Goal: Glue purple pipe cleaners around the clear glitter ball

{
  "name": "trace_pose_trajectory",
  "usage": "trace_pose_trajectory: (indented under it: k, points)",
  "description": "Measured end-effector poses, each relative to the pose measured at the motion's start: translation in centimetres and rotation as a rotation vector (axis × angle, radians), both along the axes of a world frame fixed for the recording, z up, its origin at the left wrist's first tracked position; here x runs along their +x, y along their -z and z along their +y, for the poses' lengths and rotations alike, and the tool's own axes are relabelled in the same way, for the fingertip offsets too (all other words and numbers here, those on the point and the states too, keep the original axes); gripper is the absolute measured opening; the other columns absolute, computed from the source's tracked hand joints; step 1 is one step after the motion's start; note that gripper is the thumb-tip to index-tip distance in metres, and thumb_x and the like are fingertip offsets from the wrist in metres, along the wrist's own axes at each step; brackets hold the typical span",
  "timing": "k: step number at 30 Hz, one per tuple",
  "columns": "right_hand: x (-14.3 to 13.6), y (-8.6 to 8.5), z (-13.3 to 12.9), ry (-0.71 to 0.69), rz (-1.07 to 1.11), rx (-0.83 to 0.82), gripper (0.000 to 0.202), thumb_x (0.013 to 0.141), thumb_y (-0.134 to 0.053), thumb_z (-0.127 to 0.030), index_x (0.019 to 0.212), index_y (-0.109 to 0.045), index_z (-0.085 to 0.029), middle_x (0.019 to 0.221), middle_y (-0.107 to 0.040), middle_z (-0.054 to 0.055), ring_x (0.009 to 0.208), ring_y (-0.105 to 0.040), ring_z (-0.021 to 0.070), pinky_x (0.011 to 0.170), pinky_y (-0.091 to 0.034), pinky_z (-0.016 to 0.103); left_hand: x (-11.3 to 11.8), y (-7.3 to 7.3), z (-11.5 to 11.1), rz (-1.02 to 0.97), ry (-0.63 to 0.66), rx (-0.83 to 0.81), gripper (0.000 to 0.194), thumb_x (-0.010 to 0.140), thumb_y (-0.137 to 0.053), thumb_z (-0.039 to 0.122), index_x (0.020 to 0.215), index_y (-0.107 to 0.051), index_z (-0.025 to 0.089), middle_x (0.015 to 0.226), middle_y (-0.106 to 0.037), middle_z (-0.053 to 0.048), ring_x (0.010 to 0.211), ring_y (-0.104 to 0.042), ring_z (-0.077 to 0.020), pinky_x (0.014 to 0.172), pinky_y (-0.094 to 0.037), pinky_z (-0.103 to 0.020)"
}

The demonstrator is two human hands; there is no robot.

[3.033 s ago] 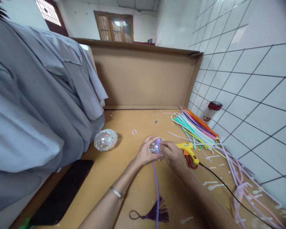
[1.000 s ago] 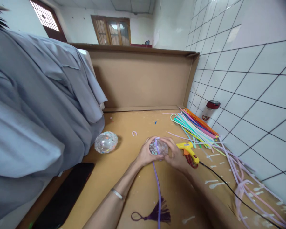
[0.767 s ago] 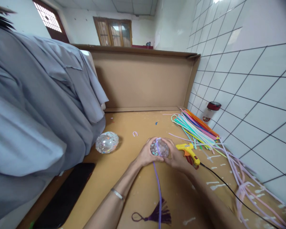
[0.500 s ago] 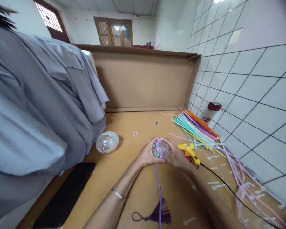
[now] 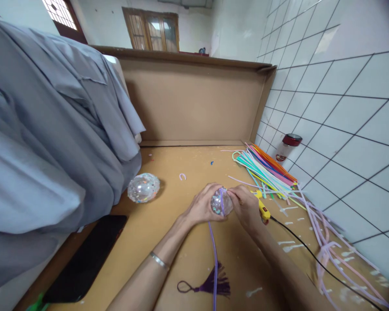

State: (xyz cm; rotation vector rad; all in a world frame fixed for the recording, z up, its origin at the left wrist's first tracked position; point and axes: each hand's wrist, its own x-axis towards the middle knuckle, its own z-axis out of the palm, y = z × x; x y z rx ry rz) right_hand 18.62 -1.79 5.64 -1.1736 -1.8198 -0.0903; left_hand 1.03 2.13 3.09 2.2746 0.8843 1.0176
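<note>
My left hand (image 5: 202, 205) is wrapped round a small clear ball (image 5: 226, 206) with coloured specks in it. A purple pipe cleaner (image 5: 215, 259) passes up over the ball and trails down the table towards me. My right hand (image 5: 245, 206) is closed in a pinch at the ball's upper right, on the pipe cleaner's upper end; the fingertips partly hide it. Below the hands lies a dark purple tassel (image 5: 212, 283) with a loop, the pipe cleaner crossing over it. Just past my right hand is a yellow glue gun (image 5: 263, 209), partly covered by that hand.
A larger clear speckled ball (image 5: 144, 188) sits on the left by grey cloth (image 5: 110, 112). A black phone (image 5: 87, 259) lies front left. Coloured pipe cleaners (image 5: 266, 170) are bundled at the right, near a red-lidded jar (image 5: 287, 147). The glue gun's black cord (image 5: 311, 255) runs front right.
My right hand has gone from cupping the ball's right side to pinching at its upper right. The ball has turned slightly in my left hand. The view has shifted a little.
</note>
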Motion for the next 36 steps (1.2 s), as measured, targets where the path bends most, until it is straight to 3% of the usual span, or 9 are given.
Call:
trace_pose_trajectory:
  k: [22, 30, 33, 36]
  points:
    - [-0.5, 0.2, -0.4, -0.009, -0.313, 0.142, 0.033, 0.1, -0.041, -0.021, 0.077, -0.064, -0.018, 0.068, -0.06, 0.005, 0.066, -0.053, 0.0167, 0.062, -0.037, 0.029, -0.2, 0.7, 0.5, -0.061, 0.021, -0.038, 0.097, 0.049, -0.09, 0.033, 0.134, -0.046, 0.024, 0.133, -0.053, -0.01, 0.124, -0.053, -0.0288, 0.108, -0.044, -0.04]
    - [-0.9, 0.1, -0.6, -0.016, -0.265, 0.039, 0.032, 0.1, -0.042, -0.029, 0.082, -0.067, -0.021, 0.073, -0.066, 0.007, 0.069, -0.06, 0.019, 0.065, -0.045, 0.033, -0.2, 1.1, 0.6, -0.13, -0.03, -0.063, 0.09, 0.051, -0.087, 0.03, 0.132, -0.049, 0.023, 0.128, -0.056, -0.01, 0.12, -0.056, -0.0283, 0.106, -0.046, -0.042]
    - [-0.2, -0.3, -0.4, 0.105, -0.279, -0.025, 0.035, 0.1, -0.039, -0.034, 0.082, -0.067, -0.022, 0.078, -0.068, 0.008, 0.075, -0.064, 0.0216, 0.07, -0.048, 0.035, -0.1, 1.5, 0.8, -0.235, -0.119, -0.143, 0.086, 0.052, -0.087, 0.03, 0.13, -0.05, 0.023, 0.125, -0.058, -0.009, 0.117, -0.059, -0.0289, 0.105, -0.046, -0.046]
    - [1.5, -0.9, 0.0, 0.326, -0.262, -0.076, 0.032, 0.098, -0.042, -0.033, 0.087, -0.066, -0.016, 0.084, -0.068, 0.015, 0.082, -0.065, 0.0272, 0.073, -0.049, 0.039, -0.1, 1.8, 1.0, -0.285, -0.158, -0.182, 0.087, 0.05, -0.089, 0.03, 0.128, -0.051, 0.028, 0.127, -0.058, -0.008, 0.119, -0.058, -0.0314, 0.107, -0.044, -0.052]
